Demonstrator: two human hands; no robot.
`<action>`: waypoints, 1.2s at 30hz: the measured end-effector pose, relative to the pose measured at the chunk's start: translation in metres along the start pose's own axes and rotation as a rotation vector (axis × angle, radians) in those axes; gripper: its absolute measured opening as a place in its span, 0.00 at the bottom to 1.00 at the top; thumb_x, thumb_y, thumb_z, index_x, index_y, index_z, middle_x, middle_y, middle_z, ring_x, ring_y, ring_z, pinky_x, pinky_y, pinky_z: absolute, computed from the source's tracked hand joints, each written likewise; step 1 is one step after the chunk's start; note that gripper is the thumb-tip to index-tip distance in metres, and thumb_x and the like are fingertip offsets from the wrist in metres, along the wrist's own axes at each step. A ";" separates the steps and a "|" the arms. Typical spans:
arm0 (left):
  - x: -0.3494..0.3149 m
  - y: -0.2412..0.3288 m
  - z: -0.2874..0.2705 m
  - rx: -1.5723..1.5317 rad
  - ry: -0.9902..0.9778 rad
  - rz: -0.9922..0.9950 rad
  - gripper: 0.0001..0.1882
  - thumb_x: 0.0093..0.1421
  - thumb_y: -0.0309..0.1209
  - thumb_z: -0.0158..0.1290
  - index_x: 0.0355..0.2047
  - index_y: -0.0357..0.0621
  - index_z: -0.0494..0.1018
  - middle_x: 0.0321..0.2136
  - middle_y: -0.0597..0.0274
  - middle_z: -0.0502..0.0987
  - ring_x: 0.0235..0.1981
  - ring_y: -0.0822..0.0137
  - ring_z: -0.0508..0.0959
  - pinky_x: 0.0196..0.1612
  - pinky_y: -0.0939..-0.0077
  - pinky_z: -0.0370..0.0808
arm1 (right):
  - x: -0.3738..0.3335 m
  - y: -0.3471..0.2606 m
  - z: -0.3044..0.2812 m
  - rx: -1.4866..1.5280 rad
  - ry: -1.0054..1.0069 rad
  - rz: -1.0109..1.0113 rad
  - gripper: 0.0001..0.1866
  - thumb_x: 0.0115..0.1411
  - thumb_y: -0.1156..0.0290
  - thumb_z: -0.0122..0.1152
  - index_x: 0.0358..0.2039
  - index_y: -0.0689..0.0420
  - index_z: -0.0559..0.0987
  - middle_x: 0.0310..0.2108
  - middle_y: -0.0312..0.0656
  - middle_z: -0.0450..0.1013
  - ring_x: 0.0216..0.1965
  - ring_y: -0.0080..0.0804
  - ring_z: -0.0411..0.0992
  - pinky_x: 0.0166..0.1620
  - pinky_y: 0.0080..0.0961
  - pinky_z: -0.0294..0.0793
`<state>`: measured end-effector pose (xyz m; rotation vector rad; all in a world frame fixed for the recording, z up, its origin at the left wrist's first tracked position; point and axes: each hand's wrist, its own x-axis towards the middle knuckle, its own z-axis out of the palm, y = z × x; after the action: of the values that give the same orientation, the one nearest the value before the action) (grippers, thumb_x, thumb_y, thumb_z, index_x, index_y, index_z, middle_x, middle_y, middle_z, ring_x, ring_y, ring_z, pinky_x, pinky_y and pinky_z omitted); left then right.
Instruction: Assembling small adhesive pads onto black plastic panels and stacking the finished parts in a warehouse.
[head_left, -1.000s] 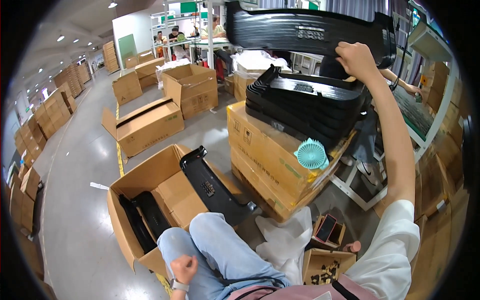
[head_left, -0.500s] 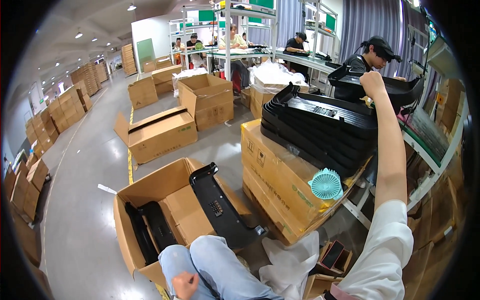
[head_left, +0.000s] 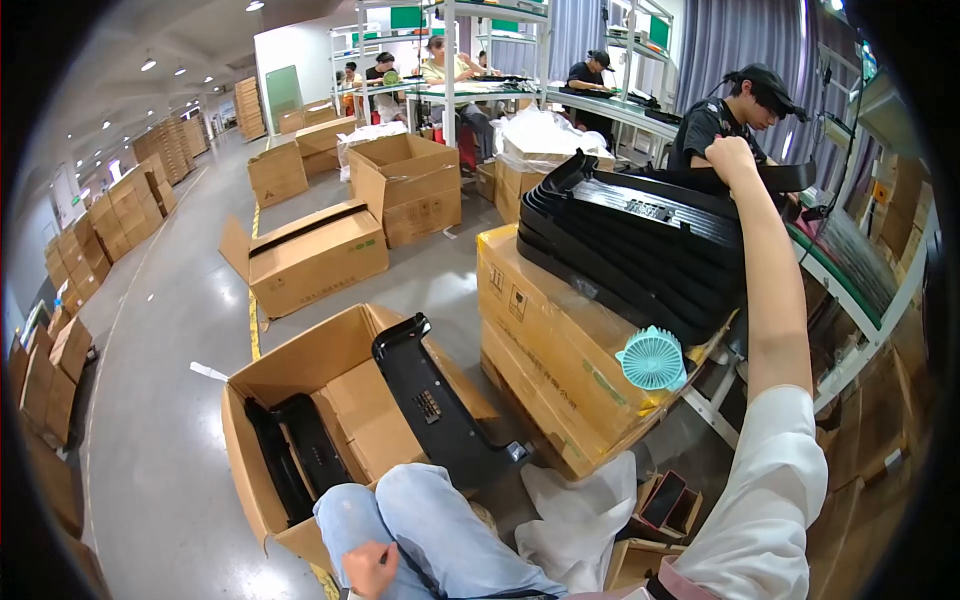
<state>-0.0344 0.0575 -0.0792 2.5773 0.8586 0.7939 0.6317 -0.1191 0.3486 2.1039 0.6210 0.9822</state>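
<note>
My right hand (head_left: 732,160) reaches far out at the upper right, closed on the edge of a long black plastic panel (head_left: 790,177). That panel is held above a stack of similar black panels (head_left: 640,240) with slotted, ribbed faces. Under the stack is a taped cardboard carton (head_left: 560,345). My left hand (head_left: 370,570) is low by my knee, fingers curled closed; whether anything is in it is hidden. Another black panel (head_left: 430,400) leans across the right edge of an opened carton (head_left: 240,430), and more black pieces (head_left: 310,445) lie inside at its left.
A turquoise fan (head_left: 652,358) sits on the carton's near corner. White wrapping (head_left: 580,510) and a phone (head_left: 663,500) in a small box are near my right side. A co-worker (head_left: 745,110) stands beyond the stack at a green-topped bench (head_left: 850,270). More cartons (head_left: 315,260) stand ahead.
My right hand has moved slightly left, and its panel now appears edge-on rather than with its inner face showing. The left hand stays closed by my knee. The view has shifted slightly.
</note>
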 end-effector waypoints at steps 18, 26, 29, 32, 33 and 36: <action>-0.006 0.000 0.000 -0.013 0.003 0.028 0.14 0.47 0.30 0.57 0.11 0.41 0.67 0.11 0.55 0.68 0.13 0.53 0.69 0.17 0.62 0.62 | -0.033 0.014 -0.011 0.258 -0.368 0.227 0.15 0.48 0.73 0.60 0.39 0.56 0.81 0.42 0.47 0.76 0.44 0.41 0.75 0.44 0.35 0.76; -0.008 -0.005 0.004 -0.049 -0.006 0.027 0.15 0.51 0.32 0.57 0.12 0.42 0.68 0.12 0.54 0.69 0.14 0.54 0.70 0.18 0.62 0.64 | -0.034 -0.004 -0.068 0.665 0.233 0.138 0.12 0.52 0.65 0.54 0.32 0.58 0.80 0.33 0.51 0.76 0.34 0.46 0.76 0.38 0.40 0.75; 0.005 -0.002 -0.001 -0.166 0.003 -0.065 0.16 0.55 0.32 0.54 0.13 0.39 0.68 0.13 0.52 0.69 0.15 0.51 0.70 0.19 0.62 0.64 | -0.037 -0.048 -0.098 1.187 0.631 -0.197 0.13 0.53 0.60 0.55 0.30 0.58 0.77 0.23 0.39 0.72 0.17 0.30 0.70 0.23 0.30 0.69; 0.007 -0.010 -0.029 -0.392 0.005 -0.292 0.13 0.63 0.34 0.45 0.27 0.38 0.74 0.20 0.47 0.73 0.22 0.48 0.74 0.26 0.66 0.69 | -0.134 -0.152 -0.223 1.899 -0.296 -0.345 0.08 0.50 0.67 0.48 0.27 0.54 0.75 0.17 0.28 0.62 0.15 0.12 0.55 0.18 0.14 0.52; 0.045 -0.002 -0.010 -0.502 -0.025 -0.219 0.13 0.63 0.33 0.45 0.29 0.39 0.74 0.21 0.46 0.74 0.24 0.49 0.75 0.27 0.66 0.70 | -0.169 -0.132 -0.237 1.877 -0.410 -0.330 0.08 0.50 0.66 0.47 0.27 0.52 0.74 0.17 0.24 0.59 0.15 0.08 0.51 0.17 0.12 0.47; 0.041 -0.035 -0.033 -0.455 0.165 -0.320 0.12 0.63 0.33 0.45 0.31 0.39 0.74 0.22 0.48 0.74 0.23 0.51 0.75 0.28 0.68 0.70 | -0.217 -0.254 -0.254 1.848 -1.117 -0.623 0.06 0.48 0.75 0.51 0.28 0.55 0.74 0.20 0.28 0.62 0.17 0.14 0.57 0.20 0.14 0.56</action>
<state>-0.0421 0.1138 -0.0516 1.9429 0.9740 0.9782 0.2702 -0.0028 0.1695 2.7442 1.6117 -1.7643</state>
